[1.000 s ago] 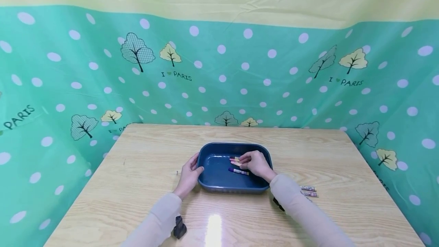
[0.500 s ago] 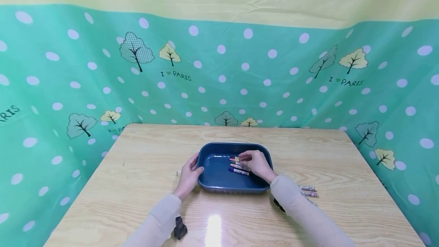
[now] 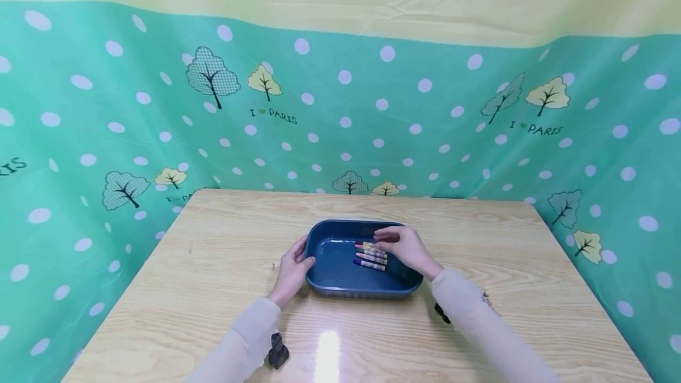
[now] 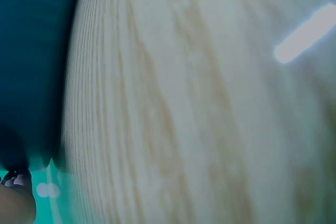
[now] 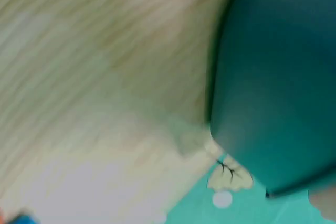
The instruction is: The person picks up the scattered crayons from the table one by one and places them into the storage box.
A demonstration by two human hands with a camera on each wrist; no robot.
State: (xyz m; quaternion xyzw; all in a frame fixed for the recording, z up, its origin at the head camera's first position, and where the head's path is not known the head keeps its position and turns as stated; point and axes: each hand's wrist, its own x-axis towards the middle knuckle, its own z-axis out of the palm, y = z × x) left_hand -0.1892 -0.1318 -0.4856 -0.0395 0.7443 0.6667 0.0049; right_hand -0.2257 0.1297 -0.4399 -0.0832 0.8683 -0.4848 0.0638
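A dark blue rectangular tray (image 3: 346, 293) sits on the wooden table. My left hand (image 3: 289, 270) grips its left end, thumb over the rim and fingers along the outside. Inside, right of centre, several crayons (image 3: 370, 257) with printed wrappers lie side by side, the nearest with a dark purple tip. My right hand (image 3: 408, 249) hovers over the tray's right part, just right of the crayons, fingers loosely bent with nothing visible between them. In the left wrist view the tray's outer wall (image 4: 31, 66) fills the left; the right wrist view shows its other end (image 5: 278, 87).
More crayons (image 3: 485, 297) lie on the table right of the tray, partly hidden by the right sleeve (image 3: 463, 300). A small blue tip (image 5: 22, 219) shows at the right wrist view's corner. A green and yellow printed curtain (image 3: 340, 105) surrounds the table (image 3: 223, 253).
The right hand has let go of a crayon in the tray and drawn up and to the right, uncovering the row of crayons. The left hand stays on the tray.
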